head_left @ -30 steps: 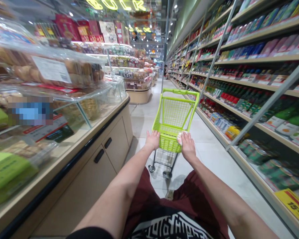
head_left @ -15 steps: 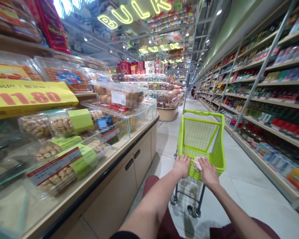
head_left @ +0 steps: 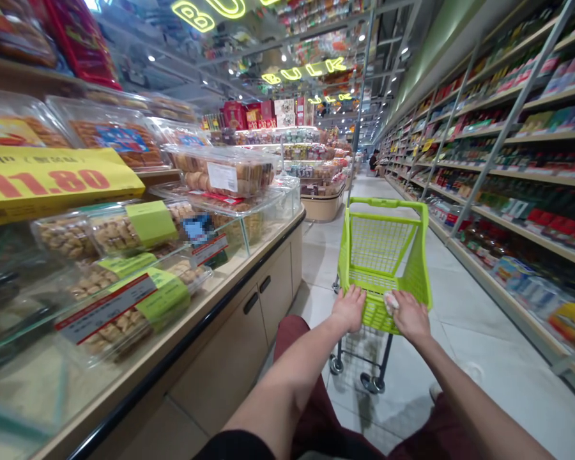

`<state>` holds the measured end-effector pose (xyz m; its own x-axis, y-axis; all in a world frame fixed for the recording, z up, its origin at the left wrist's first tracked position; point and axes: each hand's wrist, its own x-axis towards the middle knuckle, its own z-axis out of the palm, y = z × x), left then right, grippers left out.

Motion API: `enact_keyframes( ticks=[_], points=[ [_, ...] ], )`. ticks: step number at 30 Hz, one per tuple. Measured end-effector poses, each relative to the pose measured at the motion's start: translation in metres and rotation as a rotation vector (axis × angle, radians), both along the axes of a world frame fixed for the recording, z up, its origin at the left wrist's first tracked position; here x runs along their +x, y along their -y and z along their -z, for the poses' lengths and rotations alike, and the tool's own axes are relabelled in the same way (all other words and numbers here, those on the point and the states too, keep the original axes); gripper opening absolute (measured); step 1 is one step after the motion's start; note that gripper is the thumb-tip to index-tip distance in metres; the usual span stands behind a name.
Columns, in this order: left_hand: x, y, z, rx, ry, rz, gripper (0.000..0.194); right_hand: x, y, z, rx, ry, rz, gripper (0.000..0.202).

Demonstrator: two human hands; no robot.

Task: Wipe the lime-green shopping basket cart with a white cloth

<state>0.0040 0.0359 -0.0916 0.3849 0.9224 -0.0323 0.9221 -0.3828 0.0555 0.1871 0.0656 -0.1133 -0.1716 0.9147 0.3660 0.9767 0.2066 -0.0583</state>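
A lime-green shopping cart (head_left: 340, 255) stands in front of me, its slatted basket facing up. My left hand (head_left: 349, 308) is closed over the near rim of the basket, towards its left side. A little to the right, my right hand (head_left: 412, 315) pinches a crumpled white wipe (head_left: 391, 301) against the same rim. The wipe is partly covered by the fingers, and whether it is paper or cloth I cannot tell. Bare slatted walls and mesh show inside the basket.
On the left runs a display counter (head_left: 230, 351) with clear boxes of snacks (head_left: 220, 172) and a yellow price sign (head_left: 52, 179). Long stocked shelves (head_left: 531, 172) line the right. Far down the tiled aisle is a person (head_left: 373, 161). My knees are below the cart.
My right hand has slid the wipe rightward along the near rim. My left hand stays on the rim. The whole view has shifted slightly, with the cart now a bit higher in it.
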Motion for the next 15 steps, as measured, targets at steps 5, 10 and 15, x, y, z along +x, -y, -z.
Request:
enact_keyframes(
  ticks=[5, 10, 15],
  points=[
    [-0.005, -0.001, -0.001, 0.006, 0.01, 0.001, 0.077, -0.037, 0.002, 0.001, 0.033, -0.059, -0.126, 0.054],
    [-0.014, -0.004, 0.003, 0.06, 0.04, -0.066, 0.075, 0.0, 0.004, -0.003, 0.099, -0.054, 0.115, 0.049],
    [-0.01, -0.002, 0.004, 0.065, 0.043, -0.096, 0.075, 0.014, 0.021, -0.006, 0.015, -0.012, 0.181, 0.046]
  ],
)
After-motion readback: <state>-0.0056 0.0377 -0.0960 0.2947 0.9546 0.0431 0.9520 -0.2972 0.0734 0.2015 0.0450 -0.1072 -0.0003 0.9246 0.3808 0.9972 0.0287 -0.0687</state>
